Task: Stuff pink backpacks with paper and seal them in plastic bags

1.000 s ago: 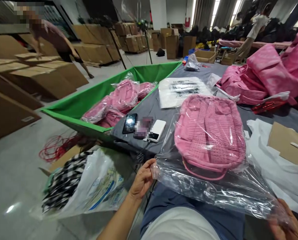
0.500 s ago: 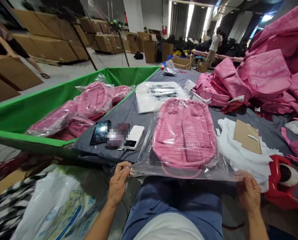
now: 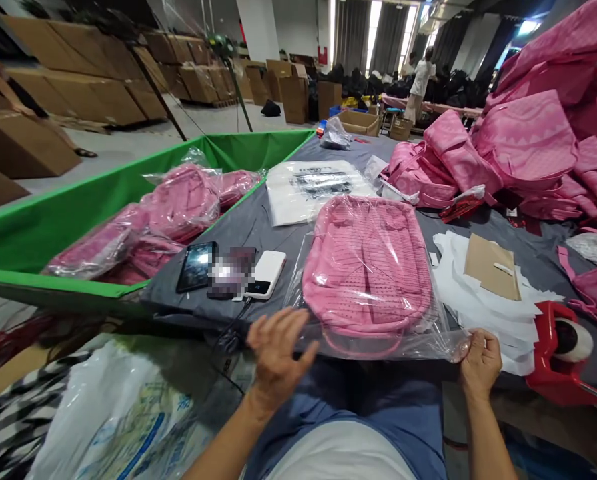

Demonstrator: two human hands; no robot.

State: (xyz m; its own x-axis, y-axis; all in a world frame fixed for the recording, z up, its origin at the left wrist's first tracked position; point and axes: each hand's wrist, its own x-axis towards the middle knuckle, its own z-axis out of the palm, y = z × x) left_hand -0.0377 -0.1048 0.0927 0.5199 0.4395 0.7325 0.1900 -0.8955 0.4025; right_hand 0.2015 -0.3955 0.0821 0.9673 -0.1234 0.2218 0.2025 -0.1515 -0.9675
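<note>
A pink backpack (image 3: 368,267) lies inside a clear plastic bag (image 3: 418,348) on the dark cloth-covered table, the bag's mouth facing me. My right hand (image 3: 479,360) pinches the right corner of that mouth. Over the left corner, my left hand (image 3: 281,357) has its fingers spread and holds nothing; whether it touches the film I cannot tell. Behind the backpack sits a stack of flat printed plastic bags (image 3: 313,193). A phone (image 3: 198,267) and a white power bank (image 3: 267,273) lie to the left.
A green-walled bin (image 3: 103,290) at the left holds several bagged pink backpacks (image 3: 183,200). Loose pink backpacks (image 3: 523,147) are heaped at the right. White paper sheets (image 3: 458,273) and a red tape dispenser (image 3: 548,373) lie at the near right. A person (image 3: 421,80) stands far back.
My left hand has let go of the bag's left corner, opened and moved right. My right hand has shifted slightly left, still pinching its corner.
</note>
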